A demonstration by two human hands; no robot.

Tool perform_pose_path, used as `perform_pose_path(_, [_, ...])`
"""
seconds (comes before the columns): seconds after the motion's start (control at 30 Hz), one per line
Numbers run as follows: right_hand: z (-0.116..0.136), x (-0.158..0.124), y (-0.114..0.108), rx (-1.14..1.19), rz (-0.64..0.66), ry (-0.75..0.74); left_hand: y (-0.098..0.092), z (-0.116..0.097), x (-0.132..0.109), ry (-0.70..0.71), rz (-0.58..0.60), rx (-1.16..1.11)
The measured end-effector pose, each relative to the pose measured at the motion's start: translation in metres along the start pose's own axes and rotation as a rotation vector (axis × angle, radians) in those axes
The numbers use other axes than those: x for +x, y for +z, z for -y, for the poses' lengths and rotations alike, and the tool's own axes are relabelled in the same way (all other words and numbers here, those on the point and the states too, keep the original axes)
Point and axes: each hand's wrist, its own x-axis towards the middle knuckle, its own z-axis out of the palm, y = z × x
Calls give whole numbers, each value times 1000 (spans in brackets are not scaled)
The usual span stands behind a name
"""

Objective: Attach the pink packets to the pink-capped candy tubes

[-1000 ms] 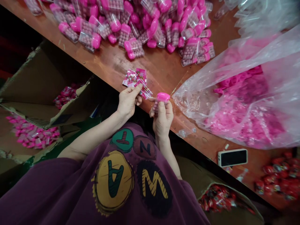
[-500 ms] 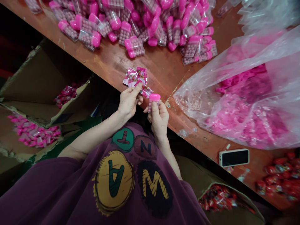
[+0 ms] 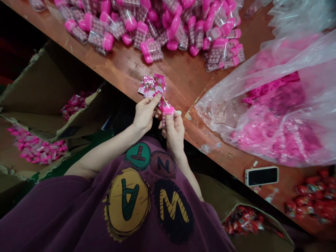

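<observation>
Heaped pink-capped containers and a bulky bag of pink pieces crowd a scuffed table in an apparent packing workshop, with open cardboard boxes of small goods alongside.

On that desk a heap of containers lies along the far side. Before it, by the near edge, sachets are in the left hand, one container in the right hand. A plastic bag lies to the right, a phone-like device before it, a packet pile farther right. Below, one cardboard box stands left, another box right, both holding packets.
</observation>
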Motion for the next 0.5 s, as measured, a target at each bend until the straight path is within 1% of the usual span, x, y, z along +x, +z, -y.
perform_pose_path(0.1, [-8,5,-3,-19,-19,-96,-2,0,-2,-4,96,-16])
perform_pose_path(0.2, [-12,8,-6,-161,-27,-232,-4,-2,-6,-36,212,-26])
perform_pose_path(0.27, [-10,8,-7,-255,-12,-271,-4,-4,-9,-72,260,-40])
perform_pose_path(0.3, [-7,7,-7,-269,2,-267,-5,-4,-9,-95,277,-43])
perform_pose_path(0.37, [1,4,-7,-219,51,-196,-5,-4,-10,-140,303,-30])
perform_pose_path(0.47, [12,3,-8,-73,179,13,-7,-1,-8,-165,319,15])
perform_pose_path(0.5, [13,4,-9,-51,213,60,-8,-1,-7,-162,324,27])
